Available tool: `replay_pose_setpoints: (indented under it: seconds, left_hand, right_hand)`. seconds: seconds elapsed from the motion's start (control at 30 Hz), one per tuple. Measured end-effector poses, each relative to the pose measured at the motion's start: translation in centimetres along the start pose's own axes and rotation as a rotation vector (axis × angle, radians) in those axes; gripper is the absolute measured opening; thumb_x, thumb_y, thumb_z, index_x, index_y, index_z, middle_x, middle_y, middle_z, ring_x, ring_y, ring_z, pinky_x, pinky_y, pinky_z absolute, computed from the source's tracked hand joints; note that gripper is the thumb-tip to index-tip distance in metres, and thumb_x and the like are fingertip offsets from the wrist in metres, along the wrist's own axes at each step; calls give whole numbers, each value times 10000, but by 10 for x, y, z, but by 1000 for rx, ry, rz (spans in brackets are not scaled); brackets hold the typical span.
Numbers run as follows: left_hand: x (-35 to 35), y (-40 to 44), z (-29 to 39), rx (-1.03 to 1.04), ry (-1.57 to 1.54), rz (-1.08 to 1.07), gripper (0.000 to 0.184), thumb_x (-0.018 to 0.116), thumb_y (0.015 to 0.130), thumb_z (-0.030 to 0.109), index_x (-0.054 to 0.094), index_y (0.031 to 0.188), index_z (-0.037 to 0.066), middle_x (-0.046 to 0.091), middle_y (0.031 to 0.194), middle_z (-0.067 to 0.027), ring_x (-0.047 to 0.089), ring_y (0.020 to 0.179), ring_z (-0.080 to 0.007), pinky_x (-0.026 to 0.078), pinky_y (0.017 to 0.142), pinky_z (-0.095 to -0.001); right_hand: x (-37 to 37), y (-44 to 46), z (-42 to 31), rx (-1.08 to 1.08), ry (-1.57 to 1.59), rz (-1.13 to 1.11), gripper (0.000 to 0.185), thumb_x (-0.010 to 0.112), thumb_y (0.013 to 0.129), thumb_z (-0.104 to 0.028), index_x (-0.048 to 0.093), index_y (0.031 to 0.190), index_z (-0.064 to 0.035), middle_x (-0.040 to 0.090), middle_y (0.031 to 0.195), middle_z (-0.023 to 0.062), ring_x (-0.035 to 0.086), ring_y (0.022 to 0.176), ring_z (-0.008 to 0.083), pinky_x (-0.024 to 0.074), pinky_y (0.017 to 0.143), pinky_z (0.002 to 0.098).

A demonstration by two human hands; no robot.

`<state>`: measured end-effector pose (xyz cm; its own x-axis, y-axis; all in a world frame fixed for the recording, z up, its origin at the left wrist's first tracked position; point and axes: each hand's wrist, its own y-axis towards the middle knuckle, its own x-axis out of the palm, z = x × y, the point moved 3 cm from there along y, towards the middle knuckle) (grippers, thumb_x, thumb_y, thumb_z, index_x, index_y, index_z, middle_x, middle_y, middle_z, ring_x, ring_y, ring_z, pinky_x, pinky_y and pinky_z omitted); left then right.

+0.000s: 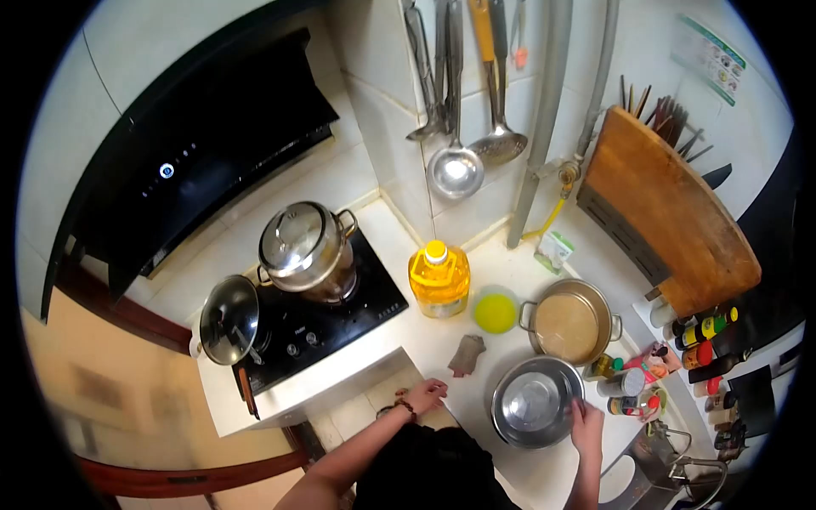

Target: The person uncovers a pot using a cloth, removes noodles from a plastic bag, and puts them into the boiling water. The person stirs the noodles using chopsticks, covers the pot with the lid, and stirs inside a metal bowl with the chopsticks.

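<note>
"Where's the stainless-steel bowl (529, 401)?"
"Upright on the white countertop (529, 467), right of the person's middle, just nearer than the two-handled pot (600, 316); I can't tell whether they touch."
"Which hand is closer?"
"The right hand (588, 425), pinching the bowl's right rim. The left hand (423, 396) is well apart, across to the left, fingers loosely curled around nothing."
"Its long axis?"
"None; it's round."
</note>
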<state>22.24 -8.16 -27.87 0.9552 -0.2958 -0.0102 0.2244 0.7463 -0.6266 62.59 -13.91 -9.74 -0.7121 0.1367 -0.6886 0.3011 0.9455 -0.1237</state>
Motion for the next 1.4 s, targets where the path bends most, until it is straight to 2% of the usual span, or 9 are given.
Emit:
replay_pose_setpoints:
  seconds: [0.17, 0.37, 0.5, 0.57, 0.87, 0.93, 1.13, 1.23, 1.4]
  left_hand:
    - [-32, -20, -2, 36, 147, 144, 325, 661, 971, 292, 646, 1167, 33, 720, 960, -95, 693, 790, -196, 564, 697, -335]
    - [19, 82, 22, 434, 654, 290, 512, 769, 840, 389, 568, 1180, 64, 625, 1141, -205, 633, 1035, -392, 530, 860, -491]
    - [50, 99, 42, 254, 959, 254, 646, 774, 820, 396, 476, 1295, 77, 530, 1283, -247, 591, 1118, -437, 509, 898, -530]
    - [44, 117, 32, 248, 1040, 193, 450, 729, 852, 325, 555, 1182, 75, 573, 1239, -196, 625, 1086, -392, 499, 895, -540]
    - [-79, 53, -13, 399, -156, 46, 123, 630, 923, 134, 577, 981, 40, 634, 1077, -107, 636, 1017, -261, 503, 913, -363]
    - [-115, 2, 2, 196, -1097, -299, 157, 575, 950, 144, 558, 1080, 58, 630, 1210, -107, 601, 1166, -260, 466, 1041, -426]
    - [-210, -127, 95, 459, -1376, -198, 498, 404, 1002, 288, 440, 1455, 86, 458, 1508, -171, 457, 1377, -354, 335, 1176, -521]
    - [-227, -145, 104, 460, -1468, -197, 571, 386, 1001, 319, 370, 1531, 106, 446, 1524, -161, 431, 1401, -359, 317, 1185, -526]
    - [-248, -156, 108, 592, -1504, -141, 572, 325, 1011, 351, 405, 1515, 93, 455, 1528, -156, 423, 1410, -348, 284, 1193, -528]
  right_hand:
    - [20, 14, -99, -122, 161, -65, 261, 591, 991, -142, 692, 919, 88, 712, 741, 153, 651, 646, 184, 484, 626, 325]
    - [61, -4, -142, -78, 174, -115, 181, 632, 956, -121, 714, 947, 40, 664, 695, 148, 598, 559, 204, 474, 576, 325]
    - [85, -14, -190, -75, 40, -222, 170, 640, 947, -111, 719, 968, 39, 693, 734, 145, 618, 574, 197, 485, 585, 304]
    - [102, -17, -205, -73, 85, -238, 175, 639, 952, -108, 722, 980, 43, 705, 741, 136, 619, 576, 164, 485, 585, 292]
    - [170, -14, -240, -73, 113, -366, 202, 624, 969, -120, 724, 984, 54, 704, 701, 120, 599, 572, 112, 477, 577, 283]
    - [187, -8, -259, -106, 101, -400, 206, 632, 965, -130, 724, 984, 53, 708, 709, 124, 601, 566, 122, 480, 576, 290]
    - [249, 1, -338, -348, 13, -537, 279, 718, 915, -218, 723, 1021, 41, 734, 815, 152, 668, 623, 214, 530, 628, 317]
    - [286, -10, -387, -553, 152, -610, 344, 793, 865, -259, 725, 1063, 15, 734, 864, 107, 671, 707, 150, 537, 680, 282]
    - [314, -21, -435, -747, 79, -516, 367, 789, 852, -277, 706, 1067, 8, 723, 963, 169, 725, 850, 319, 573, 760, 364]
